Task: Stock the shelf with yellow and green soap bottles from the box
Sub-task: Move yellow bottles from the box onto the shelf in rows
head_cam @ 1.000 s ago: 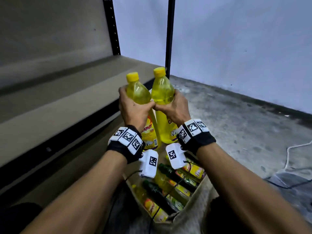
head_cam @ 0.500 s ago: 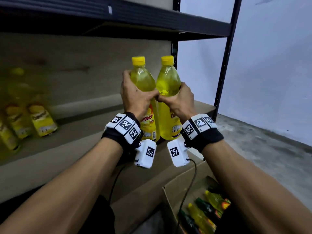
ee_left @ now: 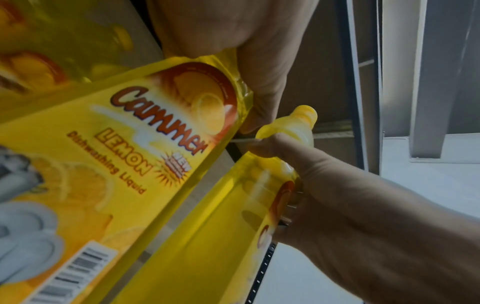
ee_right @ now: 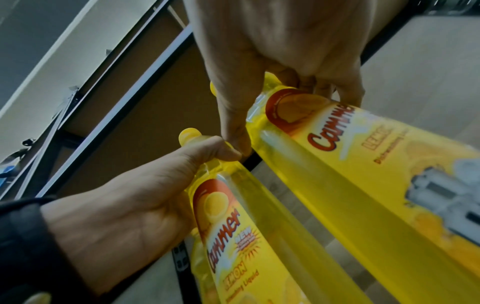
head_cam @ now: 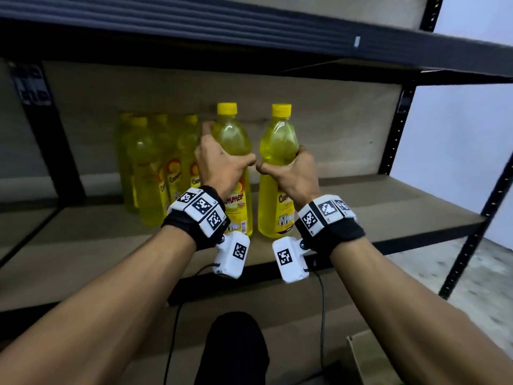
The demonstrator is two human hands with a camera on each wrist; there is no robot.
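Bottles (head_cam: 232, 151) (head_cam: 278, 151) stay upright as we curl our left hand (head_cam: 222, 168) and right hand (head_cam: 294, 176) fingers round one each, ready to stand them beside the row (head_cam: 155, 168) on the shelf (head_cam: 83, 232).

We've got two yellow soap bottles (head_cam: 233, 151) (head_cam: 279, 151) upright over the shelf (head_cam: 402, 215), more yellow ones (head_cam: 155, 168) bunched just left, box (head_cam: 366, 357) corner below.
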